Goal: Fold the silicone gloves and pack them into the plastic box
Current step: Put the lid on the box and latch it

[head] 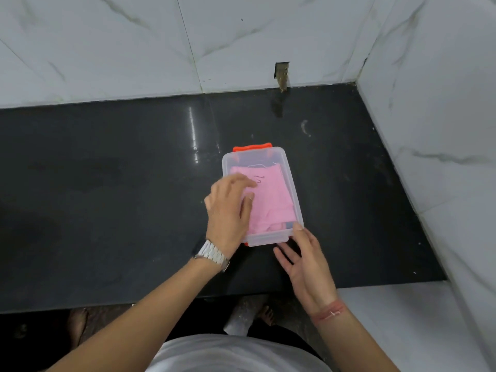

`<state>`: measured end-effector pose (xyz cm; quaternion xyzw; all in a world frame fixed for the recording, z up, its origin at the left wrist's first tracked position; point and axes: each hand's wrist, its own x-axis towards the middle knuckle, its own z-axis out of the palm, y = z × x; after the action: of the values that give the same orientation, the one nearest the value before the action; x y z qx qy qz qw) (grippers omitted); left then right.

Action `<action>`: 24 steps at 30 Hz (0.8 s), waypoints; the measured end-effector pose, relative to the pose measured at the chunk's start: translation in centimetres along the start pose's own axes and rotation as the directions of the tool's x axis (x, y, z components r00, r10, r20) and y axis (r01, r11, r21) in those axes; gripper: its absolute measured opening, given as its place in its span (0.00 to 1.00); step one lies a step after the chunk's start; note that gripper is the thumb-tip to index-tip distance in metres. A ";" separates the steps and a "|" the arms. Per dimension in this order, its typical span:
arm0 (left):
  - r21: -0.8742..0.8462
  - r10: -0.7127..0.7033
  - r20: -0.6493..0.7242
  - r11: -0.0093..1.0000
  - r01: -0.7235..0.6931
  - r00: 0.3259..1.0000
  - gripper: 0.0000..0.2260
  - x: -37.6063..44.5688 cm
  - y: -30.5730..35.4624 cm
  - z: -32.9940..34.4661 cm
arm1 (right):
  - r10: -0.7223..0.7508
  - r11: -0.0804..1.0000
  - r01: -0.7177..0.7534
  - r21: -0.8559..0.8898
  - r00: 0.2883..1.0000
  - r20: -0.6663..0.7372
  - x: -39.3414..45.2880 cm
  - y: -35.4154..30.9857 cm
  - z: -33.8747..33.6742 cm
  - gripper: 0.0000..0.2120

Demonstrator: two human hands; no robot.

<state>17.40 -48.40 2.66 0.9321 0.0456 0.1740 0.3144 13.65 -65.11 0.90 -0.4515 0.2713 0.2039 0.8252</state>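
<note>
The left hand point(228, 208) lies over the near-left part of the clear rectangular plastic box point(291, 189), fingers loosely bent and spread rather than clenched, the fingertips point(248, 196) resting on top of the box above the folded pink silicone gloves point(268, 200). Whether a lid lies between those fingertips and the gloves cannot be told. This grip is relaxed and wide; nothing is pinched or wrapped in it. A silver metal-link wristwatch point(212, 255) sits on the left wrist.

The right hand point(308, 267) is at the box's near-right corner, palm turned toward the left hand, fingers straight and slightly fanned. Its thumb tip touches the box rim at that corner, while the other fingers stretch along the near short wall of the box, just beside it, low over the glossy black stone counter point(107, 183). This grip too is open, holding nothing. A red thread band point(328, 312) circles the right wrist.

The pink gloves lie flat inside the box, between the two hands, filling most of its floor, with a small dark scribble on the upper face just beyond the left fingertips. An orange plastic latch point(252, 147) sits on the box's far short end, well beyond both hands. The box stands on the counter, near the white marble-patterned tiled wall point(429, 130) to the right of the right hand.
</note>
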 end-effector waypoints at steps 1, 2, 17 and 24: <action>0.027 0.114 0.066 0.993 -0.116 0.991 0.08 -1.0 -0.1 -0.3 | -0.006 1.000 0.006 0.025 1.000 -0.018 -0.1 0.0 0.0 0.22; 0.043 0.212 0.125 0.975 -0.219 0.969 0.09 -2.0 -0.4 -0.5 | -0.007 0.999 0.008 0.033 1.000 -0.028 -0.3 -0.1 -0.1 0.21; 0.141 0.525 0.211 0.818 -0.558 0.824 0.17 -4.7 -2.6 -0.2 | -0.092 0.995 0.097 -0.038 0.989 0.112 -2.2 0.5 -0.3 0.11; 0.125 0.547 0.187 0.811 -0.572 0.816 0.16 -4.6 -2.8 0.3 | -0.161 0.978 0.174 -0.112 0.980 0.120 -1.5 0.7 0.2 0.23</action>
<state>13.26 -47.25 -0.64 0.9379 -0.2387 0.1871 0.1684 12.12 -64.72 1.49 -0.5106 0.1733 0.1743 0.8239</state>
